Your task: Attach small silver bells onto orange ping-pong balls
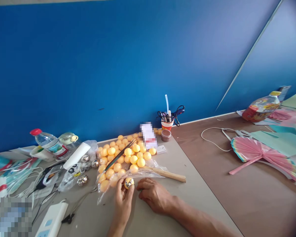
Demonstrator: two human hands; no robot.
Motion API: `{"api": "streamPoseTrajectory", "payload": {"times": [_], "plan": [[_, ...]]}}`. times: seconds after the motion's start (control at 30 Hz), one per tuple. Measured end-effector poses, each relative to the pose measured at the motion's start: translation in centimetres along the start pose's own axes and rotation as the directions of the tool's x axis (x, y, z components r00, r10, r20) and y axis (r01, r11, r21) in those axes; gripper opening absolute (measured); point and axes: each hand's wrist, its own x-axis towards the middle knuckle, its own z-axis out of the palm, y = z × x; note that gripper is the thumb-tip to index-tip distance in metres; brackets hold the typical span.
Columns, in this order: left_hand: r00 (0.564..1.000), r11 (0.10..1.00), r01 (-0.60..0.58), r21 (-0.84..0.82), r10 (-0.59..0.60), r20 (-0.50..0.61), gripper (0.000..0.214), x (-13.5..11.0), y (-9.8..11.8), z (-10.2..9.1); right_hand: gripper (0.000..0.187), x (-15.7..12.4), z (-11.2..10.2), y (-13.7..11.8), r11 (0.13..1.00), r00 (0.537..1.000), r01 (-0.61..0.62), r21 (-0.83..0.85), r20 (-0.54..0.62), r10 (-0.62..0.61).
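My left hand is closed around an orange ping-pong ball with shiny silver pieces on its surface. Just to its right, my right hand rests low over the table with bent fingers pressed together; anything between the fingertips is hidden. Beyond both hands lies a clear plastic bag of plain orange ping-pong balls. Dark tweezers lie across the balls. A wooden stick sticks out to the right of the bag. Left of the bag is a ball covered in silver pieces.
A cup of pens stands by the blue wall. Bottles, cables and a power strip crowd the left. On the right are a pink paper fan, green paper and a lying bottle.
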Motion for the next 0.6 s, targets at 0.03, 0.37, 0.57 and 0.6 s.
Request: {"api": "streamPoseTrajectory", "payload": {"times": [0.03, 0.37, 0.57, 0.6], "plan": [[1.0, 1.0, -0.001, 0.009, 0.001, -0.01, 0.055, 0.0, -0.1, 0.0, 0.026, 0.0, 0.0, -0.1, 0.999, 0.999, -0.03, 0.01, -0.017, 0.031], [0.984, 0.955, -0.163, 0.25, 0.14, 0.108, 0.042, -0.3, -0.5, -0.4, 0.022, -0.3, -1.7, 0.3, 0.973, 0.967, -0.19, 0.131, -0.147, 0.209], [0.978, 0.931, -0.198, 0.308, 0.167, 0.124, 0.041, -0.3, -0.5, -0.3, 0.029, -0.4, -1.6, 0.2, 0.963, 0.962, -0.268, -0.005, -0.051, 0.268], [0.977, 0.928, -0.203, 0.312, 0.171, 0.129, 0.04, -0.3, -0.5, -0.3, 0.024, -0.3, -1.4, 0.2, 0.959, 0.959, -0.281, -0.031, -0.048, 0.28]]}}
